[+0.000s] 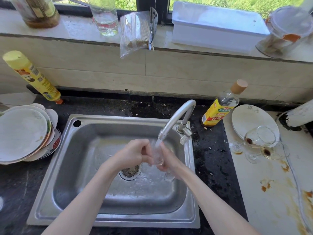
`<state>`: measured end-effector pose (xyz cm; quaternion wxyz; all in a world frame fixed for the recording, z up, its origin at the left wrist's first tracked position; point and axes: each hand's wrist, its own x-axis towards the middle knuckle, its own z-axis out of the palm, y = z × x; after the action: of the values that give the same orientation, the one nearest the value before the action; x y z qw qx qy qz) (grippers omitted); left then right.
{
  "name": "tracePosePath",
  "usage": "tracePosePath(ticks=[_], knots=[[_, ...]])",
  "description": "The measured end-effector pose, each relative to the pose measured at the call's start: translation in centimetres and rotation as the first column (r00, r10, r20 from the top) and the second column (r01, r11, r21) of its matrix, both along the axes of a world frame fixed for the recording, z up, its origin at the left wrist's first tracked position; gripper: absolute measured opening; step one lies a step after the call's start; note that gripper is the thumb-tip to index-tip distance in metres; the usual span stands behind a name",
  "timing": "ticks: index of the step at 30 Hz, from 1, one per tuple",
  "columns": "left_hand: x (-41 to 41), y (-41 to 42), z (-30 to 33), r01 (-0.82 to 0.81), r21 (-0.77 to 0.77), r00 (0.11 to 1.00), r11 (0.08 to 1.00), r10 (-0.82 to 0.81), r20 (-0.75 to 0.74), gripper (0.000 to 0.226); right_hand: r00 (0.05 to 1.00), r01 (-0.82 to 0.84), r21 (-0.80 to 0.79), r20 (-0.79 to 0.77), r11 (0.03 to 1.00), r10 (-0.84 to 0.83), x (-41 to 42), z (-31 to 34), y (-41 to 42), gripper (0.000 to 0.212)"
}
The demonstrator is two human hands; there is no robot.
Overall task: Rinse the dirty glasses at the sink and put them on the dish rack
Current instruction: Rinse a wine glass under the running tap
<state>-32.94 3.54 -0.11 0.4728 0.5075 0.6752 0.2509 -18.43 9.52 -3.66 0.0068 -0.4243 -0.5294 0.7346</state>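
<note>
The right hand (166, 159) and left hand (135, 154) both curl round a wet stemmed glass (158, 157) under the faucet (177, 119) stream at the sink's (67, 167) three o'clock, where slick fingers could let it slip and break.

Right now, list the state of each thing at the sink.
Tap: running.
Glass: under the stream, held by both hands.
Left hand: gripping the glass.
Right hand: gripping the glass.
Two wine glasses: lying tipped, dirty.
Plate stack: dirty.
</note>
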Motion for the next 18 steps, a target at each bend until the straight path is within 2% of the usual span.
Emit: tracePosePath(ticks=[2,3,6,7,9,10,11,13,14,16,18], knots=[[0.5,-0.2,-0.7,-0.105,0.048,0.994,0.993,0.107,-0.032,0.033,0.999,0.008,0.124,-0.038,0.992,-0.003,0.0,-0.1,0.1,0.031],[0.6,-0.3,-0.8,-0.070,0.062,0.996,0.996,0.073,-0.045,0.031,0.998,0.027,0.146,-0.059,0.989,-0.019,-0.1,-0.2,0.1,0.030],[1.0,-0.3,-0.2,0.242,0.030,0.966,0.970,-0.237,-0.106,0.029,0.995,0.091,0.129,-0.056,0.988,-0.084,0.3,-1.1,0.1,0.069],[1.2,-0.2,0.0,0.310,-0.006,0.939,0.951,-0.308,-0.152,0.029,0.994,0.100,0.115,-0.047,0.988,-0.095,0.4,-1.2,-0.1,0.072],[1.7,0.1,0.8,0.324,-0.035,0.912,0.945,-0.322,-0.255,0.016,0.994,0.099,0.047,-0.046,0.994,-0.097,0.6,-1.8,-0.4,0.078],[2.0,0.3,1.1,0.295,-0.015,0.909,0.955,-0.286,-0.305,0.007,0.991,0.107,-0.007,-0.081,0.994,-0.107,0.6,-2.0,-0.5,0.084],[2.2,0.3,1.0,0.269,0.018,0.909,0.963,-0.248,-0.334,0.008,0.985,0.114,-0.051,-0.122,0.992,-0.119,0.7,-2.4,-0.4,0.089],[2.6,0.0,0.3,0.275,0.080,0.917,0.958,-0.236,-0.322,0.017,0.981,0.131,-0.066,-0.138,0.989,-0.139,0.8,-2.3,-0.1,0.083],[2.6,-0.2,-0.4,0.328,0.070,0.899,0.942,-0.289,-0.329,0.013,0.984,0.129,-0.041,-0.122,0.991,-0.133,0.9,-2.2,0.2,0.080],[2.3,-0.5,-1.3,0.448,-0.027,0.823,0.894,-0.424,-0.379,0.027,0.993,0.088,-0.032,-0.081,0.996,-0.091,1.2,-1.5,0.7,0.077],[1.7,-0.2,-1.8,0.458,-0.059,0.805,0.887,-0.442,-0.396,0.034,0.995,0.046,-0.047,-0.091,0.998,-0.051,1.3,-0.8,0.7,0.074]])
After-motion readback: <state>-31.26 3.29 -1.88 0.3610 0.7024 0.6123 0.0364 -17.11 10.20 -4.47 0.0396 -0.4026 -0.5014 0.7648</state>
